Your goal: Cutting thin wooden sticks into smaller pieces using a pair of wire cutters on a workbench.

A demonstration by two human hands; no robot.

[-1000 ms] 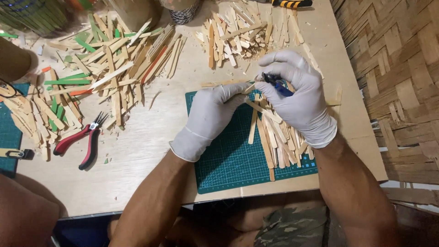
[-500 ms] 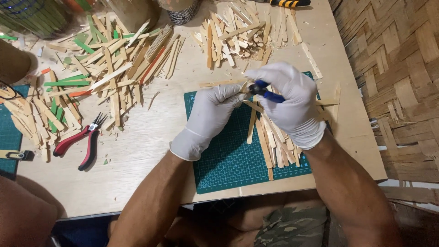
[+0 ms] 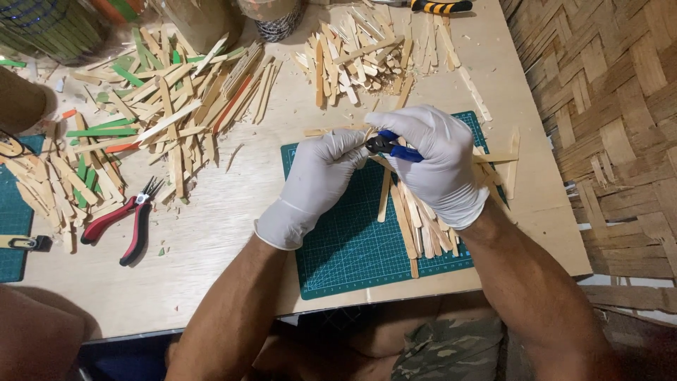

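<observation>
Wooden stick (image 3: 352, 131) pinched in your left hand (image 3: 321, 176) could split if your right hand's (image 3: 437, 166) fist-clenched blue-handled cutters (image 3: 388, 146) twist.

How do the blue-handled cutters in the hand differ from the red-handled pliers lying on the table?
The blue-handled cutters are gripped in the gloved right hand over the green cutting mat; the red-handled pliers lie untouched on the bare table, off to the left. The cutters are mostly hidden by fingers; the pliers show whole, handles spread. Handle colours differ: blue against red. Both have dark metal jaws.
</observation>
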